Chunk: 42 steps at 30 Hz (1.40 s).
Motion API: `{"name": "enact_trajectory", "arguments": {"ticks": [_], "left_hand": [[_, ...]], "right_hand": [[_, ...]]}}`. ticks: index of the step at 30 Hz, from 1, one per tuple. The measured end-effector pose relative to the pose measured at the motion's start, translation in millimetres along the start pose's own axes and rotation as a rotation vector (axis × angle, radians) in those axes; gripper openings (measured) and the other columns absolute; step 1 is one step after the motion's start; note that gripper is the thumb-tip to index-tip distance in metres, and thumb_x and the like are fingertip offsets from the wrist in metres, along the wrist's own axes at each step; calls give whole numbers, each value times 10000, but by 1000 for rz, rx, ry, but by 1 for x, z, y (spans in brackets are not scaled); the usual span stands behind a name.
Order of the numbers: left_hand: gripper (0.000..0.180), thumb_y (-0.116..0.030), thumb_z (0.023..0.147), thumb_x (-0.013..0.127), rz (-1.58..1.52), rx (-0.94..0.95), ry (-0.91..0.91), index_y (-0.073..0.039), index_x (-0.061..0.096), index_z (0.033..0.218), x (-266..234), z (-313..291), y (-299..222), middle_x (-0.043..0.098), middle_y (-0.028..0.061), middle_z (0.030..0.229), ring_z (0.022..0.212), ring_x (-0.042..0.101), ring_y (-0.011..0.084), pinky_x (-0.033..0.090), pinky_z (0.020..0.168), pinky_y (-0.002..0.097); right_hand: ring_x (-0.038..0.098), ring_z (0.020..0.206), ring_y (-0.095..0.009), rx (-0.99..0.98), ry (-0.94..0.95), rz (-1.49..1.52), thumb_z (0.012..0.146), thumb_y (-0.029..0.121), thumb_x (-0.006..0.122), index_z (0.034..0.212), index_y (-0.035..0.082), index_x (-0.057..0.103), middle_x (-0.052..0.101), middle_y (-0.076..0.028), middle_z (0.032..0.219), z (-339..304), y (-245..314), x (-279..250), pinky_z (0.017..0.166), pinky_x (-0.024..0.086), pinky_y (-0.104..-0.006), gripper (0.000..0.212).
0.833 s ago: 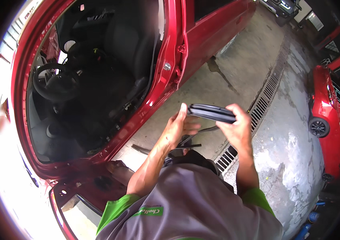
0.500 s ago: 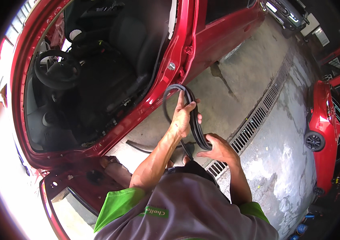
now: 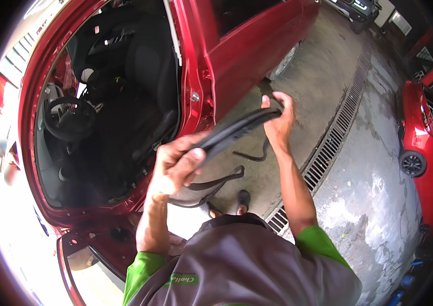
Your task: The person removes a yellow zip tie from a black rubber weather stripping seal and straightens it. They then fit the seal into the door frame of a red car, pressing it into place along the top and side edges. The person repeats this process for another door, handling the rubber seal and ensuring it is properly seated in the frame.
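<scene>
A coiled black rubber door seal (image 3: 237, 130) is stretched in several strands between my hands, in front of the red car's open doorway (image 3: 173, 145). My left hand (image 3: 178, 160) is closed round its lower left end, thumb on top. At the upper right end, my right hand (image 3: 281, 120) grips the strands, with thumb and forefinger pointing up. One loose length hangs below my right hand and curls over the floor. Lower down, near my feet, a dark strip (image 3: 216, 181) loops above the concrete; whether it joins the held seal I cannot tell.
Inside the car are a steering wheel (image 3: 70, 118) and dark seats. An open front door (image 3: 91, 268) stands at lower left, and a red rear door (image 3: 247, 51) at the top. A floor drain grate (image 3: 328, 148) crosses the concrete. Another red car (image 3: 423, 153) is at right.
My hands have moved apart, the left one down and left, the right one up. The seal's upright coil is now stretched slantwise between them, and loose lengths hang lower.
</scene>
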<state>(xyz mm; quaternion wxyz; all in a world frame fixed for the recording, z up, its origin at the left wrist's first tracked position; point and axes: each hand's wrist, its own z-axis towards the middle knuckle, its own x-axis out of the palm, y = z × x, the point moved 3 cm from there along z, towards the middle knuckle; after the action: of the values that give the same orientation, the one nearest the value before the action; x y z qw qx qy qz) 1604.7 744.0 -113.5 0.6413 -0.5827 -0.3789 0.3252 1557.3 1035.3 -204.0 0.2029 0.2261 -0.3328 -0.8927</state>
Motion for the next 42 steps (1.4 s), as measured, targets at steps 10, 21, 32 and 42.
{"name": "enact_trajectory", "arguments": {"ticks": [10,21,32,42], "left_hand": [[523,-71,852,838,528,293,-310,-37,599,1316,-16,6,-11,664,45,991,915,619,105,504,867,290],[315,-99,878,706,712,-31,-499,-7,613,1164,-65,28,116,677,143,905,826,640,183,529,779,347],[352,-304,925,737,791,-274,-856,-1,687,1100,-169,-103,210,717,212,885,827,712,327,534,781,424],[392,-353,979,729,637,139,-968,-21,658,1177,-127,-96,15,669,29,868,776,560,89,475,713,296]], "right_hand": [[581,587,-167,-95,298,240,796,215,912,799,22,660,621,-89,652,75,40,-40,579,484,-330,317],[607,844,-74,-20,31,17,814,319,898,949,56,788,715,29,858,228,91,-126,847,484,-246,315],[627,1234,-278,409,-285,-40,749,476,888,1296,-26,668,679,-167,1318,445,-282,-286,1032,475,-382,774],[687,932,-460,-18,42,-628,897,371,733,1051,-97,675,725,-272,990,164,-416,-192,851,521,-524,496]]}}
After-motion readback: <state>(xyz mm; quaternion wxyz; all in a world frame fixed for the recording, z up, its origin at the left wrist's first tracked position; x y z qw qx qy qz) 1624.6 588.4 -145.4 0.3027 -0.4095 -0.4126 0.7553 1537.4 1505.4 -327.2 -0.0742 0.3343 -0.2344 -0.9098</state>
